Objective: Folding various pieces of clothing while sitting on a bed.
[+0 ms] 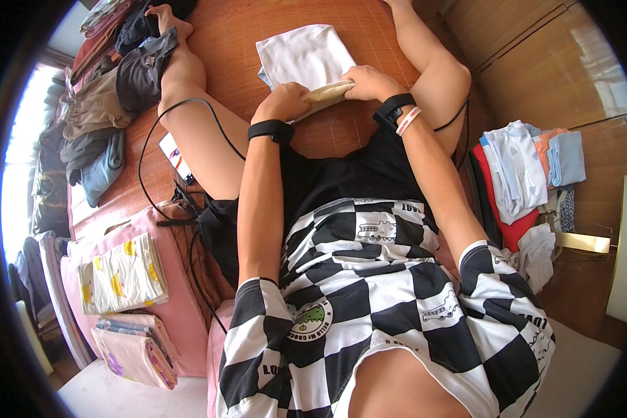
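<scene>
A white folded garment (pixel 303 54) lies on the reddish-brown mat between my bent legs, with a little pale blue at its left edge. I cannot tell what kind of garment it is. My left hand (pixel 285 102) is closed on the left end of its near edge. At the right end of that edge, my right hand (pixel 371 83) pinches the fabric. Between the two hands a cream-coloured fold (pixel 327 91) is stretched, lifted slightly toward me. My fingertips are partly hidden by the hands and the cloth.
Heaped dark and brown clothes (pixel 94 115) lie at the left. Folded patterned cloths (pixel 124 273) rest on a pink surface (pixel 188 306) at the near left. A black cable (pixel 141 164) loops over my left leg. At the right stands a pile of clothes (pixel 515 171) beside wooden panels (pixel 536 63).
</scene>
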Action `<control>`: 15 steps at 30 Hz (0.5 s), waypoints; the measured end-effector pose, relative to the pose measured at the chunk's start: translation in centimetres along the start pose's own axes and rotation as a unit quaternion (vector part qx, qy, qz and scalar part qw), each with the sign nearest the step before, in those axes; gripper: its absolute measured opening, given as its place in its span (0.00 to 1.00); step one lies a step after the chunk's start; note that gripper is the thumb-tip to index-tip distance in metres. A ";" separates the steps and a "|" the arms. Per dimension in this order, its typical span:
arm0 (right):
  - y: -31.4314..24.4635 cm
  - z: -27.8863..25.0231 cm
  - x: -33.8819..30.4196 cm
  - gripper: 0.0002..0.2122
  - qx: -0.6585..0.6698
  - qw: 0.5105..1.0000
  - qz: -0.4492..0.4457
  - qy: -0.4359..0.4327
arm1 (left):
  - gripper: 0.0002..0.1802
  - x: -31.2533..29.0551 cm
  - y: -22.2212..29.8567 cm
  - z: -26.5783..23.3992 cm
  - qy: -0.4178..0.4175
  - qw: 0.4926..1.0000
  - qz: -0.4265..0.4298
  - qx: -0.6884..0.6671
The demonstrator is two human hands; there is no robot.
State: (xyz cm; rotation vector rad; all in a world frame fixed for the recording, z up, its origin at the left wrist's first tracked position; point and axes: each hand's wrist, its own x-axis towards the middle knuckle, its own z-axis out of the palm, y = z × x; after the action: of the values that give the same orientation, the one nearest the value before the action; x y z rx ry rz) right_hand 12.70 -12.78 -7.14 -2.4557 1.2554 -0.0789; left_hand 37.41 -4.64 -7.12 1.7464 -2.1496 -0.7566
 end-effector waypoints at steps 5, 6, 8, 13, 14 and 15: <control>-1.0 -0.9 -1.0 0.15 0.017 0.994 0.037 -0.102 | 0.20 -0.3 0.3 -0.8 -0.112 0.992 -0.046 -0.028; -1.2 -1.2 -1.2 0.16 0.017 0.988 0.070 -0.139 | 0.21 -0.2 0.3 -0.9 -0.149 0.987 -0.052 -0.014; -1.6 -1.6 -1.5 0.18 0.018 0.979 0.102 -0.175 | 0.22 -0.1 0.4 -0.9 -0.181 0.982 -0.049 -0.023; -1.4 -2.2 -2.0 0.17 0.046 0.955 0.114 -0.272 | 0.23 0.0 0.3 -0.9 -0.242 0.968 -0.041 -0.056; -1.2 -2.3 -2.0 0.17 0.046 0.955 0.114 -0.271 | 0.23 -0.1 0.2 -1.0 -0.224 0.972 -0.042 -0.066; -0.9 -2.4 -2.0 0.17 0.063 0.959 0.096 -0.260 | 0.23 -0.2 0.1 -1.1 -0.205 0.975 -0.043 -0.075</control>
State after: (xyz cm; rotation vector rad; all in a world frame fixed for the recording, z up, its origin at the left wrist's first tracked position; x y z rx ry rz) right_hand 11.67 -11.50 -4.42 -2.0413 1.1904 0.4932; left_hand 37.91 -4.68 -6.13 1.7311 -2.1976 -1.3703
